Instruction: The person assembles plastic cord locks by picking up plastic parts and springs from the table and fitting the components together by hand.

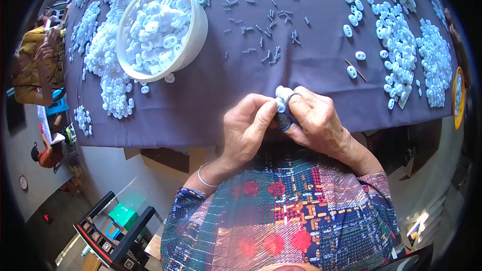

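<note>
Close together at the table's near edge, both my hands pinch small white plastic two-hole cord-lock pieces [281,101]. My left hand [245,128] closes its thumb and forefinger on them from the left. From the right, my right hand [317,119] grips them with bent fingers. A black sleeve [283,120] with a blue edge covers a digit between the hands, seemingly the right thumb. Whether a spring sits inside the pieces is hidden by my fingers. Beyond my hands, several small metal springs [268,32] lie scattered on the dark cloth [221,80].
A white tub [200,37] full of white pieces stands at the left, with heaps [113,90] beside it. More piles [399,50] lie at the right, near a thin brown stick [355,70]. A yellow-rimmed tray [457,115] is at the right edge. Another person [37,65] sits far left.
</note>
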Available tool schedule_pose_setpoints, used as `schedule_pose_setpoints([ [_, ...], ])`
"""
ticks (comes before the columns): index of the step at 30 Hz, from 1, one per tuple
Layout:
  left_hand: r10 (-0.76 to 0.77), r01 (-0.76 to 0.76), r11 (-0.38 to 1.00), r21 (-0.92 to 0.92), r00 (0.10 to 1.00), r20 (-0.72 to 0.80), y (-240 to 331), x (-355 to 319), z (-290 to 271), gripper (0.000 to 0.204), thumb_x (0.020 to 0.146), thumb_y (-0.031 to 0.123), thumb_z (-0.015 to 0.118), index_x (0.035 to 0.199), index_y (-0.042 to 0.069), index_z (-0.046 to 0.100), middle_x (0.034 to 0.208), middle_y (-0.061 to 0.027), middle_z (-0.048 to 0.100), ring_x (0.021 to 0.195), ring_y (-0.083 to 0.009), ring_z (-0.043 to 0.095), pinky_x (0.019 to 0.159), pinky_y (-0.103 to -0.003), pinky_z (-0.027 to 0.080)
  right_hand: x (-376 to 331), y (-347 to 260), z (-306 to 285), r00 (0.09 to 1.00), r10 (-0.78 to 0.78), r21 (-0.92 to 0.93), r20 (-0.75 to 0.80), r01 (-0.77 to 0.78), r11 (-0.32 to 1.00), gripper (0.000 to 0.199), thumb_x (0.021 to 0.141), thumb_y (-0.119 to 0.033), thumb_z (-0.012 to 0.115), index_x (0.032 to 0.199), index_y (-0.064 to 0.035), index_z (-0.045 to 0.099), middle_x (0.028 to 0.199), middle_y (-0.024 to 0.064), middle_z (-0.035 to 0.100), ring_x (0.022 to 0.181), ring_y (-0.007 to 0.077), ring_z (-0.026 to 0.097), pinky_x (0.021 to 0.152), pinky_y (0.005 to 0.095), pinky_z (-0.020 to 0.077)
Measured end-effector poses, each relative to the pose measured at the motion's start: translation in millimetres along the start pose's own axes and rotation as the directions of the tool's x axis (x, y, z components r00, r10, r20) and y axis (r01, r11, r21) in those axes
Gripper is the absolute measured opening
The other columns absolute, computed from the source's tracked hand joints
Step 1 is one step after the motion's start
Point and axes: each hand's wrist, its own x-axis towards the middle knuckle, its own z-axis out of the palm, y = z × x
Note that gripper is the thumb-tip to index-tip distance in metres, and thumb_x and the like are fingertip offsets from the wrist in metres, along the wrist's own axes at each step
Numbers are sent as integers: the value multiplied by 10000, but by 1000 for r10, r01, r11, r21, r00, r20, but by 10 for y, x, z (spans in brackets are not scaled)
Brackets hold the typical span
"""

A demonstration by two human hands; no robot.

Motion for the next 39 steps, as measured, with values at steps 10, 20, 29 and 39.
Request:
schedule_pose_setpoints([
  [10,-67,67,998,0,996,66,-77,-37,-28,127,922,105,580,944,-12,621,794,11,606,715,-40,535,629,-194,455,-26,-53,32,998,-60,-22,13,60,998,257,631,-25,678,826,37,522,713,155,513,610,321,562,534,392,472],
  [20,702,-402,640,655,652,-286,587,402,-722,42,853,57,639,841,16,644,671,-51,638,594,-100,587,519,-235,457,-116,75,-203,994,-24,-74,-107,17,997,335,730,-60,671,1027,67,580,686,98,491,524,214,493,476,327,404],
  [29,786,-391,456,799,597,-157,800,659,-630,186,801,48,707,983,52,667,835,-20,640,640,-65,530,511,-191,390,-217,213,-297,958,-80,-151,-276,39,988,399,603,22,653,997,56,595,713,147,520,542,314,519,486,365,431],
  [39,484,-756,386,528,653,582,266,1029,438,121,749,29,691,860,45,646,795,-72,619,701,-201,596,596,-309,472,-366,210,-192,966,-157,-148,-204,128,981,349,519,-130,681,824,9,583,677,89,512,574,245,558,504,357,471],
])
